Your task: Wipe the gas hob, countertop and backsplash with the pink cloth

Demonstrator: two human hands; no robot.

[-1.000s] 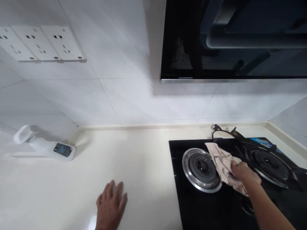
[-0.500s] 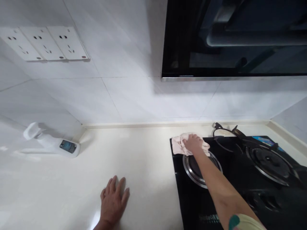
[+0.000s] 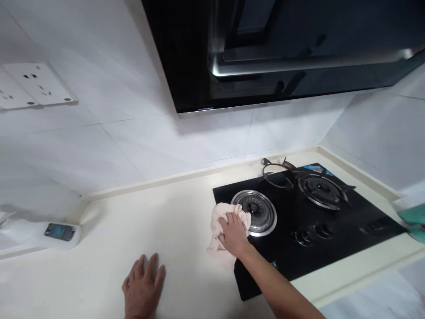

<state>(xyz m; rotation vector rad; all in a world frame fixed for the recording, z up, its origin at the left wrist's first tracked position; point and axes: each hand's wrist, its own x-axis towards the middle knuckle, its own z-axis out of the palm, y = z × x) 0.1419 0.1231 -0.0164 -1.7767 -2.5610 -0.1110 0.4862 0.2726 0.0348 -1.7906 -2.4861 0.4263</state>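
My right hand (image 3: 233,235) presses a pale pink cloth (image 3: 219,221) with its fingers bent over it. The cloth is bunched across the left edge of the black gas stove (image 3: 282,221), partly on the countertop, and touches the rim of the left burner (image 3: 255,212). On the white countertop (image 3: 179,230), my left hand (image 3: 142,285) lies palm down with the fingers spread, holding nothing. A loose black pan support (image 3: 279,175) leans at the back of the stove beside the right burner (image 3: 321,189).
A white spray bottle (image 3: 49,235) lies or leans at the far left, partly cut off. Low above the stove hangs a black range hood (image 3: 199,88). Wall sockets (image 3: 40,84) are at upper left; a green item (image 3: 413,219) sits at the right edge.
My right hand has drawn the cloth from the stove's back left corner toward me, along its left edge. The view has turned right. My left hand still rests on the countertop.
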